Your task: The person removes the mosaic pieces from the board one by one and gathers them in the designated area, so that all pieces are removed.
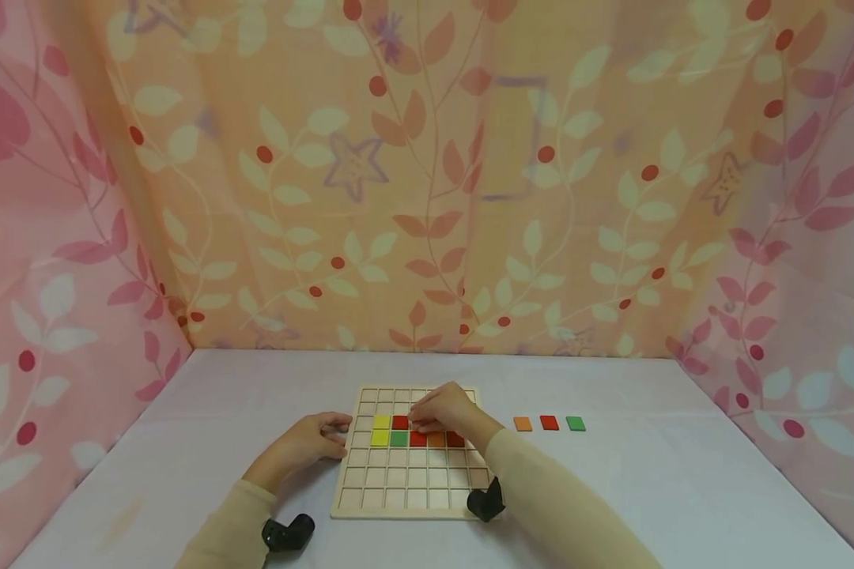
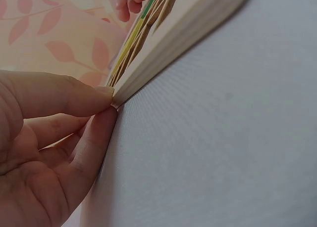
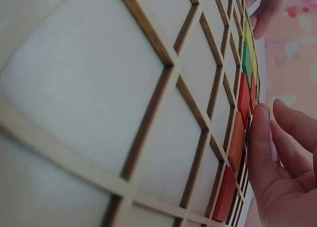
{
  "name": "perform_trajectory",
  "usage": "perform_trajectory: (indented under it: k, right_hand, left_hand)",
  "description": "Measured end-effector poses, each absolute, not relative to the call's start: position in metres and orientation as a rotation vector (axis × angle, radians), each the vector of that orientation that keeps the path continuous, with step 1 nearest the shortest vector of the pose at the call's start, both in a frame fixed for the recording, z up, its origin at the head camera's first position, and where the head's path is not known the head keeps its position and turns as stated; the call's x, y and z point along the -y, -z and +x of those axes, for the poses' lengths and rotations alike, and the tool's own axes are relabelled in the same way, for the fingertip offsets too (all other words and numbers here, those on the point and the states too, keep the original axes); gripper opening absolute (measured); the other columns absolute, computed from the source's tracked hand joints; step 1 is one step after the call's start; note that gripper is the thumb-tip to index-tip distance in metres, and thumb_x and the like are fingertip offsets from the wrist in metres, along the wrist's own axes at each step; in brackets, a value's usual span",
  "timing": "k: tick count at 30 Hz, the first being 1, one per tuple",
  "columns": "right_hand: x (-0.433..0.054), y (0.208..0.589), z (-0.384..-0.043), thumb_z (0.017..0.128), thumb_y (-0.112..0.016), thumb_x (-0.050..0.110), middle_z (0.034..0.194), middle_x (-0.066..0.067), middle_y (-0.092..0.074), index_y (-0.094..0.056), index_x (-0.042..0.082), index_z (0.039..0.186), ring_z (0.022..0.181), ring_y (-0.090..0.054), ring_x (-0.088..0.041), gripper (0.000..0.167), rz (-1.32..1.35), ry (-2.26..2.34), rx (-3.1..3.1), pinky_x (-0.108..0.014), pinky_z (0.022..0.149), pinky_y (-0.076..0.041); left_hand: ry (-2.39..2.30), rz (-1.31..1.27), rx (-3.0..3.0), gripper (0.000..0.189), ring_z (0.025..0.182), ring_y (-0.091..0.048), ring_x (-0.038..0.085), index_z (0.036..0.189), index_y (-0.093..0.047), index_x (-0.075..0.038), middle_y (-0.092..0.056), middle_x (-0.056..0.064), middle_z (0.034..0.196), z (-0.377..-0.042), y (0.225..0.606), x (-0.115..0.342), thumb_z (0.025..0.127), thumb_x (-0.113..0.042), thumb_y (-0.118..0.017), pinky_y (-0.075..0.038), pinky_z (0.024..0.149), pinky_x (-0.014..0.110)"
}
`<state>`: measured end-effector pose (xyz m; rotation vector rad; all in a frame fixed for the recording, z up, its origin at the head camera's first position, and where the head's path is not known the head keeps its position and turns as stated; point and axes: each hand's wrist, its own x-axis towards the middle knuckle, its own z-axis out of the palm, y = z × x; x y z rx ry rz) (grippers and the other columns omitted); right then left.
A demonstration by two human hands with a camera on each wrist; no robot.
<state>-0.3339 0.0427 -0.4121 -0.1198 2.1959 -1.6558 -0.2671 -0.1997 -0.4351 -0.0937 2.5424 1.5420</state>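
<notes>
A pale wooden grid board [image 1: 406,499] lies on the table. My left hand [image 1: 300,446] is at its left edge, and in the left wrist view the thumb and a finger pinch the rim. My right hand [image 1: 447,409] is over the upper middle cells, fingertips touching the board; whether a tile lies beneath them is hidden. In the right wrist view, nothing shows between its separated fingertips. The upper row has a yellow tile [image 1: 382,422] and a red tile [image 1: 400,422]. Below are yellow, green [image 1: 398,438], red, orange [image 3: 236,142] and darker red [image 3: 225,193] tiles.
Right of the board lie a loose orange tile [image 1: 523,423], a red tile [image 1: 549,423] and a green tile [image 1: 576,423] in a row. A white cloth covers the table [image 1: 185,458]. Patterned curtains [image 1: 427,197] surround the back and sides.
</notes>
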Motion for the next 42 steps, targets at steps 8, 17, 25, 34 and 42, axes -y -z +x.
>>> perform_trajectory:
  k: [8, 17, 25, 34, 42]
  right_hand:
    - [-0.040, 0.417, -0.336, 0.085, -0.073, 0.002, 0.078, -0.011, -0.075, -0.073, -0.010, 0.098, 0.058, -0.066, -0.010, 0.018, -0.127, 1.643, -2.175, -0.026, 0.061, -0.058]
    - [-0.038, 0.412, -0.333, 0.083, -0.074, -0.001, 0.072, -0.007, -0.072, -0.073, -0.010, 0.093, 0.057, -0.065, -0.010, 0.014, -0.129, 1.626, -2.176, -0.025, 0.061, -0.058]
    - [-0.034, 0.414, -0.334, 0.082, -0.076, 0.003, 0.071, -0.005, -0.071, -0.075, -0.006, 0.090, 0.056, -0.065, -0.009, 0.012, -0.094, 1.583, -2.223, -0.024, 0.060, -0.057]
    - [-0.033, 0.416, -0.335, 0.082, -0.077, 0.004, 0.072, -0.006, -0.072, -0.075, -0.005, 0.090, 0.054, -0.064, -0.009, 0.012, -0.078, 1.572, -2.247, -0.023, 0.059, -0.057]
    - [-0.031, 0.415, -0.335, 0.083, -0.077, 0.005, 0.073, -0.006, -0.072, -0.075, -0.004, 0.088, 0.054, -0.064, -0.009, 0.010, -0.040, 1.550, -2.261, -0.021, 0.057, -0.056]
  left_hand:
    - [-1.547, -0.105, -2.534, 0.061, 0.092, -0.061, 0.019, 0.132, -0.057, 0.006, -0.062, 0.019, 0.122, -0.268, 0.437, 0.199, 0.074, 0.013, -0.072, -0.054, 0.075, 0.030]
    - [-1.552, -0.086, -2.526, 0.060, 0.093, -0.060, 0.018, 0.133, -0.056, 0.006, -0.062, 0.019, 0.124, -0.267, 0.436, 0.199, 0.076, 0.013, -0.071, -0.053, 0.075, 0.029]
    - [-1.565, -0.115, -2.532, 0.060, 0.091, -0.060, 0.018, 0.132, -0.057, 0.005, -0.063, 0.017, 0.122, -0.266, 0.436, 0.199, 0.075, 0.014, -0.071, -0.054, 0.074, 0.029]
    - [-1.568, -0.119, -2.532, 0.059, 0.092, -0.060, 0.018, 0.132, -0.057, 0.006, -0.063, 0.017, 0.122, -0.267, 0.438, 0.198, 0.075, 0.014, -0.071, -0.054, 0.075, 0.030]
    - [-1.548, -0.130, -2.543, 0.059, 0.091, -0.060, 0.018, 0.132, -0.057, 0.005, -0.063, 0.016, 0.122, -0.267, 0.436, 0.198, 0.076, 0.014, -0.070, -0.054, 0.075, 0.030]
